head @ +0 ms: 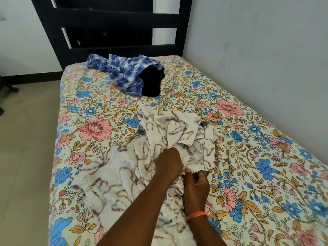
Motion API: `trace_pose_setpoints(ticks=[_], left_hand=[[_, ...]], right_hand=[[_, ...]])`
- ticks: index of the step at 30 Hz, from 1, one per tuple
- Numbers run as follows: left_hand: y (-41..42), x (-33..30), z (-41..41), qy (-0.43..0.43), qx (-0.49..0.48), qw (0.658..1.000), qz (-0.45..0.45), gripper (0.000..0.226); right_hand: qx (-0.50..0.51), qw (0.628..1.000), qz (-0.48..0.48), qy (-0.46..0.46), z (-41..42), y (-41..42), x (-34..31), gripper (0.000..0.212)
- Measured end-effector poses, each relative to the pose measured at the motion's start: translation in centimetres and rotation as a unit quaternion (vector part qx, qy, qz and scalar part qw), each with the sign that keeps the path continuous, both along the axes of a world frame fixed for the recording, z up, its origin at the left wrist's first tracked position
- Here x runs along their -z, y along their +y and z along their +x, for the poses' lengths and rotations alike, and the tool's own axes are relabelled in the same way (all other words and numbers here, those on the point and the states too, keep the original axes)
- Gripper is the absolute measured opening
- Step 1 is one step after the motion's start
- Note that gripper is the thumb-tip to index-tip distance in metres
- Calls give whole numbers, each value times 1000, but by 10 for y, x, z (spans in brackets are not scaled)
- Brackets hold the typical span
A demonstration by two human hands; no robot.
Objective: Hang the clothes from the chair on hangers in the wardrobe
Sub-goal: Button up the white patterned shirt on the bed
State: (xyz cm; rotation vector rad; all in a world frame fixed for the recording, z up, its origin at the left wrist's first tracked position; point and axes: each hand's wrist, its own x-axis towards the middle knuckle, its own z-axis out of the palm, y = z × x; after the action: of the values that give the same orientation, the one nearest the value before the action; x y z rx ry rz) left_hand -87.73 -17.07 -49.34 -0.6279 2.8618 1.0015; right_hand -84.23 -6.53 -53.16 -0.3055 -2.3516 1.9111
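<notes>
A white garment with red-brown streaks (124,167) lies crumpled on the near half of the bed. My left hand (169,161) grips a bunch of its fabric near the middle. My right hand (196,181), an orange band on its wrist, pinches an edge of the same garment just beside the left hand. At the far end of the bed lie a blue checked shirt (124,71) and a black garment (151,82), touching each other. No hanger or wardrobe is in view.
The bed with a floral sheet (248,157) fills most of the view. A black slatted headboard (113,23) stands at its far end. A pale wall (257,50) runs along the bed's right side. Tiled floor (26,139) lies to the left.
</notes>
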Motion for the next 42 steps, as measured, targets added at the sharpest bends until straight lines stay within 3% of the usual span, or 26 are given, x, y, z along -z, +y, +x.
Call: trace_pose_setpoints(ticks=[3, 8, 11, 19, 24, 33, 38, 42], left_hand=[[-8, -13, 8, 24, 8, 999, 48, 30], [6, -53, 50, 106, -4, 981, 165, 26], [22, -45, 76, 171, -29, 978, 119, 22], [28, -24, 119, 207, -36, 969, 132, 16], [26, -28, 122, 230, -64, 948, 208, 14], [23, -29, 128, 225, -68, 951, 201, 19], [21, -25, 126, 223, -88, 946, 216, 17], [18, -22, 123, 229, -112, 939, 231, 17]], right_hand=[[-12, 998, 37, 51, 8, 5, -7, 29], [-57, 971, 138, 187, 26, 14, -31, 32], [-83, 955, 177, 225, 34, 12, -40, 25], [-55, 988, 97, 102, 56, 17, -49, 38], [-63, 987, 103, 106, 62, 11, -59, 37], [-100, 986, 85, 101, 72, 7, -57, 34], [-116, 991, 10, 58, 68, 10, -60, 23], [-133, 988, -71, 1, 71, 9, -66, 40]])
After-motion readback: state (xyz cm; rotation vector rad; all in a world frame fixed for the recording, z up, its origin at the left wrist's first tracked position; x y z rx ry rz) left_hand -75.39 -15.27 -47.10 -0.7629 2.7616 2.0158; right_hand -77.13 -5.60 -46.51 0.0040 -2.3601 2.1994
